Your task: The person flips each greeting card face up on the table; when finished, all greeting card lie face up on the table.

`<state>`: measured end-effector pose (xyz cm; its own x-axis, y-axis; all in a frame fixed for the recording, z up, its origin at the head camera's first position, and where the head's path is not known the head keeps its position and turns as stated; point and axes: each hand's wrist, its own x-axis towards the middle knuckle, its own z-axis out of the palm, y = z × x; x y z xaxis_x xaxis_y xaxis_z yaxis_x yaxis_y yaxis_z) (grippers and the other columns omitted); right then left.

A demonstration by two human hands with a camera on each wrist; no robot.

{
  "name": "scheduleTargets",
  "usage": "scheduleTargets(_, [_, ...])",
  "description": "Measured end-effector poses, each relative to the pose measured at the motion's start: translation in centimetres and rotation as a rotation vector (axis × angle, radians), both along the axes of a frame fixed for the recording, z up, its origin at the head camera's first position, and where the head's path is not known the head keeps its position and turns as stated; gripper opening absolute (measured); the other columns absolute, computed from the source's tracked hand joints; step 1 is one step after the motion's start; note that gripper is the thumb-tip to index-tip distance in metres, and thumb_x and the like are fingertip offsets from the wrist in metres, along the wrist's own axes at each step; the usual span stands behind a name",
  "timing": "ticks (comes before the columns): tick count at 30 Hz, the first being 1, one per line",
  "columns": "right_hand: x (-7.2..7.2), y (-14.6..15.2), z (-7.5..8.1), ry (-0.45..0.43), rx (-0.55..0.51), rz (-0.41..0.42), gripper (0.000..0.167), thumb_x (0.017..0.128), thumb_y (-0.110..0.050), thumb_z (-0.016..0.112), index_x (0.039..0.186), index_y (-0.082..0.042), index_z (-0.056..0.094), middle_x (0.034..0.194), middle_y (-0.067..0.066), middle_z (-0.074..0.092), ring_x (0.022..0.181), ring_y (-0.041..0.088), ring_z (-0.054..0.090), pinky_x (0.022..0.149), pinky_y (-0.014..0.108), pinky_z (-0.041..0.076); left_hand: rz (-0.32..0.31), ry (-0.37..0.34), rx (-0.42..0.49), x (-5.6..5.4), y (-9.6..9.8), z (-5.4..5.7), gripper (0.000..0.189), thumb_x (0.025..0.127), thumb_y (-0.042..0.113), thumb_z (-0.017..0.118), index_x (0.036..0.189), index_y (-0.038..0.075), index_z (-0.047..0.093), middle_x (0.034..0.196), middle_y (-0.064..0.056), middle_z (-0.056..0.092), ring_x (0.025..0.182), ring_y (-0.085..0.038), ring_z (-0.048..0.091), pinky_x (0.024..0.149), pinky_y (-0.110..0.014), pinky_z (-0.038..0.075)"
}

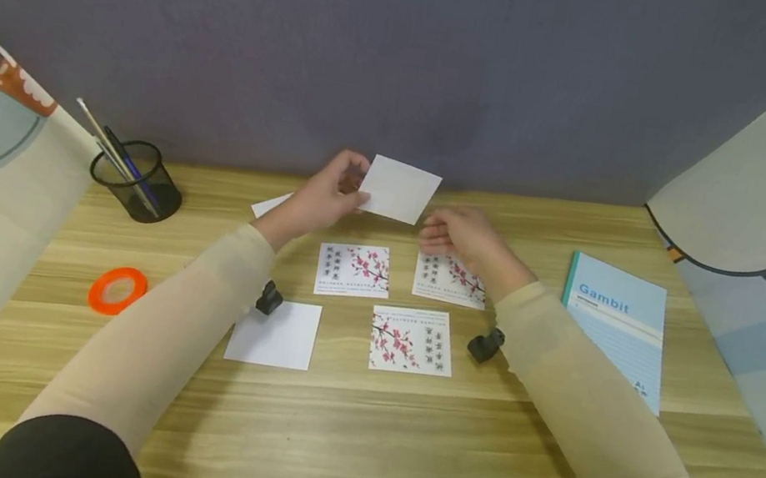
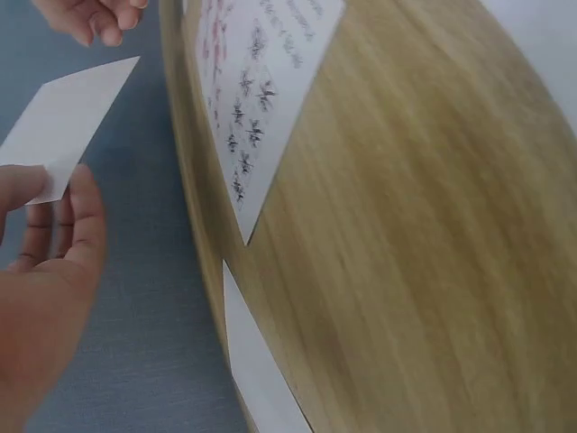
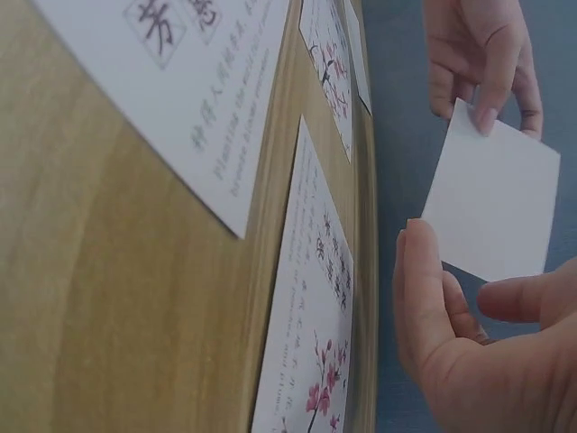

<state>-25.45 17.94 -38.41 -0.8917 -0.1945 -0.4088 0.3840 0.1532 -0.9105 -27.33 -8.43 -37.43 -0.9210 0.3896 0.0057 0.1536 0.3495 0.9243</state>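
Observation:
My left hand (image 1: 321,199) pinches a blank white card (image 1: 400,191) by its left edge, thumb on the near face, and holds it up above the back of the table. Just beyond the card's lower right corner is my right hand (image 1: 462,240), its fingers loosely bent around nothing. In the right wrist view, that hand's thumb and fingers (image 3: 424,280) stand apart beside the card's lower corner. Below the hands lie a printed blossom card (image 1: 354,271), a second one (image 1: 450,282) partly covered by the right hand, and an upside-down third (image 1: 412,341).
A white card (image 1: 275,335) lies by the left forearm; another (image 1: 269,205) peeks out behind the left wrist. On the left stand a mesh pen holder (image 1: 158,193) and an orange tape roll (image 1: 117,291). A blue notebook (image 1: 617,312) lies right. A grey partition (image 1: 412,66) borders the back.

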Motion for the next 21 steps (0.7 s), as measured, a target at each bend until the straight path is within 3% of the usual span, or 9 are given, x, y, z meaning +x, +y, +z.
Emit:
scheduleTargets(8, [-0.02, -0.04, -0.26, -0.027, -0.036, -0.008, 0.038, 0.117, -0.023, 0.036, 0.131, 0.007, 0.055, 0.113, 0.015, 0.064, 0.107, 0.031, 0.071, 0.107, 0.041, 0.061, -0.031, 0.210, -0.138, 0.68, -0.35, -0.29, 0.031, 0.109, 0.010, 0.059, 0.135, 0.011, 0.042, 0.130, -0.017, 0.058, 0.121, -0.033, 0.063, 0.106, -0.046, 0.057])
scheduleTargets(11, [-0.06, -0.14, -0.39, -0.037, -0.057, -0.026, 0.041, 0.118, -0.027, 0.035, 0.130, 0.006, 0.056, 0.109, 0.013, 0.067, 0.108, 0.031, 0.072, 0.102, 0.038, 0.063, -0.052, 0.242, -0.153, 0.80, -0.34, -0.38, 0.027, 0.109, 0.011, 0.059, 0.132, 0.010, 0.044, 0.128, -0.016, 0.059, 0.121, -0.032, 0.064, 0.105, -0.047, 0.058])
scheduleTargets(15, [-0.04, -0.15, -0.42, -0.043, -0.095, -0.020, 0.046, 0.117, -0.029, 0.037, 0.139, 0.009, 0.053, 0.115, 0.014, 0.068, 0.115, 0.033, 0.071, 0.097, 0.033, 0.065, -0.092, 0.276, -0.172, 0.87, -0.29, -0.60, 0.020, 0.109, 0.008, 0.056, 0.126, 0.007, 0.046, 0.126, -0.016, 0.058, 0.120, -0.030, 0.063, 0.107, -0.046, 0.057])
scheduleTargets(21, [-0.18, -0.04, -0.41, -0.074, -0.161, -0.008, 0.046, 0.117, -0.024, 0.038, 0.146, 0.010, 0.047, 0.115, 0.013, 0.067, 0.113, 0.031, 0.070, 0.099, 0.033, 0.064, -0.151, 0.312, -0.173, 0.93, -0.29, -0.90, 0.016, 0.107, 0.001, 0.054, 0.121, -0.001, 0.047, 0.129, -0.018, 0.052, 0.123, -0.032, 0.061, 0.111, -0.045, 0.055])
